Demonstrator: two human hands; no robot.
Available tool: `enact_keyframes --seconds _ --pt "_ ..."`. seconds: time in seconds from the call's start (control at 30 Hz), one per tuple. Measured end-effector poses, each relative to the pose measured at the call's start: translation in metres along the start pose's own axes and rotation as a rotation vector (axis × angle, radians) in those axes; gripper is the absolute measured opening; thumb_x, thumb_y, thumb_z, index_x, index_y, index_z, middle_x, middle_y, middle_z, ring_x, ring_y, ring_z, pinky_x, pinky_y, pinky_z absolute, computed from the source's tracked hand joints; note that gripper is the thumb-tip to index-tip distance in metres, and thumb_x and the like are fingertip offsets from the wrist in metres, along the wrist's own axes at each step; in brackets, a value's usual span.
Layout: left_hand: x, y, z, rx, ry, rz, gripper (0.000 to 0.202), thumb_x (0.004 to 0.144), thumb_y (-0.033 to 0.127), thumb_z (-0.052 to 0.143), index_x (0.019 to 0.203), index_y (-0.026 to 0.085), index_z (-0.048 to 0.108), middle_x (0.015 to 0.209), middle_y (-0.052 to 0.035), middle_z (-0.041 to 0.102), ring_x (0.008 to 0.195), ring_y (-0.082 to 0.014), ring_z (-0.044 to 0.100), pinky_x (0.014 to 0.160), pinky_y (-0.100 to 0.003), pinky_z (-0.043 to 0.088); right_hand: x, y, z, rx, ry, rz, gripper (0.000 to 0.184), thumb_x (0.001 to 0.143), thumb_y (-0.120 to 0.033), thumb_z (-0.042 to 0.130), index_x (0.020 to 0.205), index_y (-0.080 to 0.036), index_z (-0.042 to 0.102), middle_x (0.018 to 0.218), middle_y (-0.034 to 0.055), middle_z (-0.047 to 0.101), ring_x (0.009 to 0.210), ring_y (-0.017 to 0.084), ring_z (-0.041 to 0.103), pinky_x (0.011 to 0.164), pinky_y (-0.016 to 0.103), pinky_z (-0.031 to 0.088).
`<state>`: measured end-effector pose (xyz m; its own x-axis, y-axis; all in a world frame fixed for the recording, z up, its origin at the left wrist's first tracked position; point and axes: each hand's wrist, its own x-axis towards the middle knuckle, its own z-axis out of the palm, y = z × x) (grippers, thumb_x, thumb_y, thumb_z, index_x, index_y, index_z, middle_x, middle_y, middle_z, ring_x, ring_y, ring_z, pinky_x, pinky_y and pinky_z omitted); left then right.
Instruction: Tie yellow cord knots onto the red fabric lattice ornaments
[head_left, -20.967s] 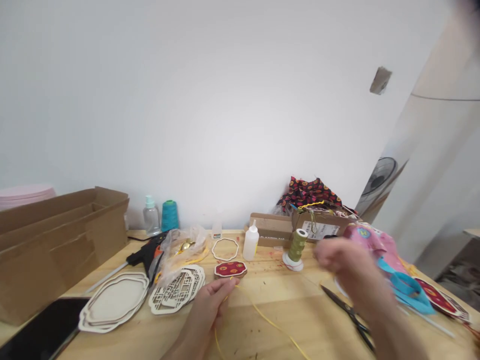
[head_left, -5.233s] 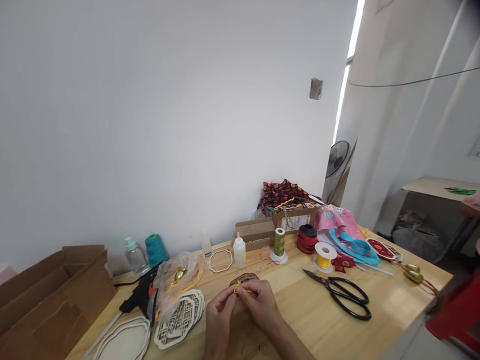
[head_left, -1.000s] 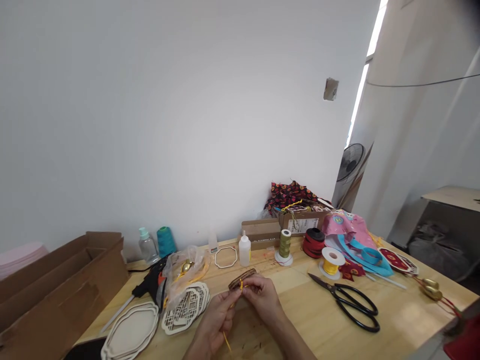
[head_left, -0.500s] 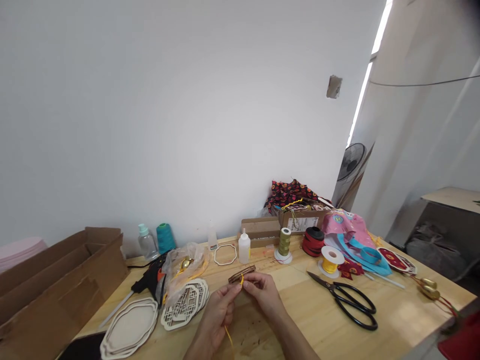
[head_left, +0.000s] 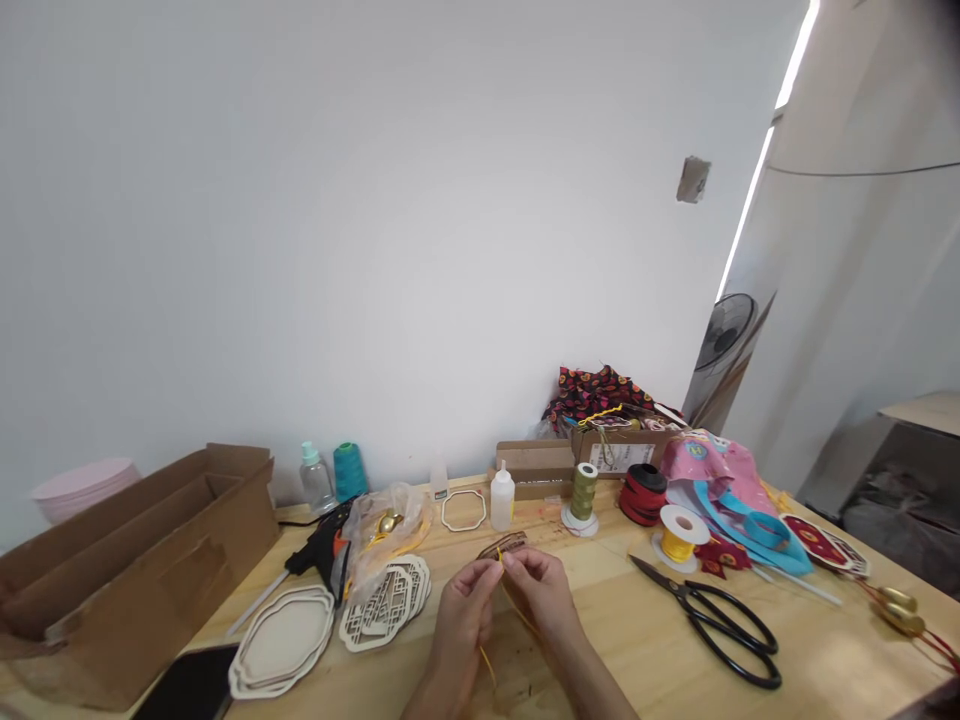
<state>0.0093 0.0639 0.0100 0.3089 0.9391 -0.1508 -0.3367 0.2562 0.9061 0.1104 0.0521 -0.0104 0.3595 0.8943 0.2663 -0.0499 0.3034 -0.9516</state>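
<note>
Near the front middle of the table, my left hand and my right hand meet, fingertips pinched close together. Between them runs a thin yellow cord, gripped by both; its loose end hangs below my left hand, and another strand passes beneath the right. Just beyond the fingertips is a small brown patterned piece with the cord around it, partly hidden by my fingers. A white squeeze bottle stands behind the hands. To their left lie white openwork frames.
Black-handled scissors lie at right, near a yellow cord spool and red ribbon roll. At left are a cardboard box, wooden plaques, a glue gun and a phone. The wall closes the back.
The camera view has turned slightly left, so everything sits further right. My fingertips have come closer together on the yellow cord, and a strand now shows under my right hand.
</note>
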Motion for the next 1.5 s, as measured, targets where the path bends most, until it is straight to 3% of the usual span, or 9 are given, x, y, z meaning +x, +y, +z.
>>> enact_keyframes --seconds 0.2,0.33,0.5,0.7,0.8,1.0,1.2,1.33,1.5 --pt "-0.004 0.006 0.002 0.042 -0.037 0.03 0.026 0.058 0.039 0.064 0.066 0.014 0.064 0.032 0.0123 0.025 0.031 -0.002 0.014 0.031 -0.015 0.009 -0.007 -0.017 0.003 -0.045 0.033 -0.045 0.016 0.069 -0.031 0.057 0.068 -0.016 0.062 0.066 0.0033 0.061 0.063 0.015 0.054 0.058 0.024 0.043" --pt "-0.006 0.009 0.001 0.102 -0.029 0.086 0.027 0.059 0.038 0.063 0.068 0.013 0.067 0.03 0.0082 0.037 0.031 -0.0061 0.032 0.033 -0.017 0.025 -0.011 -0.029 0.002 -0.266 -0.005 -0.184 0.016 0.072 -0.028 0.053 0.07 -0.018 0.065 0.068 0.0049 0.063 0.066 0.017 0.055 0.061 0.026 0.043" --pt "-0.002 0.009 -0.001 0.175 -0.011 0.178 0.021 0.058 0.033 0.064 0.068 0.015 0.07 0.046 0.0005 0.062 0.055 -0.017 0.056 0.057 -0.025 0.043 -0.01 -0.027 0.001 -0.474 -0.028 -0.234 0.019 0.075 -0.024 0.048 0.077 -0.02 0.067 0.068 0.0046 0.065 0.061 0.016 0.056 0.056 0.024 0.042" --pt "0.001 0.005 -0.003 0.227 0.008 0.219 0.017 0.058 0.027 0.064 0.067 0.015 0.071 0.06 -0.0035 0.069 0.067 -0.0213 0.06 0.066 -0.028 0.044 -0.013 -0.02 0.001 -0.808 0.093 -0.255 0.014 0.069 -0.021 0.052 0.064 -0.019 0.065 0.059 0.0048 0.063 0.053 0.016 0.053 0.05 0.024 0.036" --pt "0.001 0.003 -0.002 0.221 0.02 0.208 0.018 0.06 0.028 0.063 0.069 0.014 0.07 0.061 -0.0028 0.069 0.069 -0.0206 0.06 0.067 -0.027 0.044 -0.014 -0.022 0.004 -0.737 0.129 -0.227 0.014 0.07 -0.023 0.051 0.063 -0.02 0.063 0.061 0.0042 0.062 0.056 0.016 0.053 0.053 0.024 0.036" --pt "0.001 0.005 0.0 0.204 0.057 0.152 0.027 0.058 0.036 0.063 0.072 0.013 0.069 0.039 0.0032 0.057 0.046 -0.0143 0.054 0.044 -0.021 0.04 -0.012 -0.03 0.011 -0.162 0.067 -0.066 0.02 0.076 -0.032 0.045 0.066 -0.018 0.054 0.063 0.0023 0.055 0.06 0.015 0.051 0.054 0.022 0.041" --pt "0.0 0.005 0.0 0.178 0.094 0.117 0.032 0.052 0.04 0.066 0.069 0.013 0.069 0.031 0.0061 0.049 0.036 -0.011 0.047 0.035 -0.018 0.034 -0.011 -0.027 0.01 -0.146 0.028 -0.065 0.02 0.075 -0.034 0.047 0.065 -0.017 0.052 0.06 -0.0001 0.051 0.056 0.012 0.047 0.052 0.021 0.038" --pt "0.002 0.005 -0.001 0.164 0.076 0.119 0.029 0.052 0.038 0.068 0.068 0.014 0.069 0.04 0.0032 0.058 0.047 -0.014 0.055 0.046 -0.021 0.043 -0.011 -0.025 0.009 -0.235 0.054 -0.082 0.011 0.07 -0.027 0.054 0.067 -0.016 0.056 0.061 -0.0002 0.052 0.054 0.011 0.043 0.05 0.02 0.033" --pt "0.005 0.007 -0.003 0.166 0.009 0.102 0.023 0.052 0.033 0.068 0.066 0.015 0.068 0.06 0.0005 0.068 0.067 -0.0174 0.06 0.07 -0.024 0.044 -0.007 -0.025 0.011 -0.012 0.083 0.03 0.005 0.063 -0.019 0.054 0.058 -0.017 0.053 0.059 -0.0018 0.047 0.054 0.011 0.039 0.051 0.02 0.031"
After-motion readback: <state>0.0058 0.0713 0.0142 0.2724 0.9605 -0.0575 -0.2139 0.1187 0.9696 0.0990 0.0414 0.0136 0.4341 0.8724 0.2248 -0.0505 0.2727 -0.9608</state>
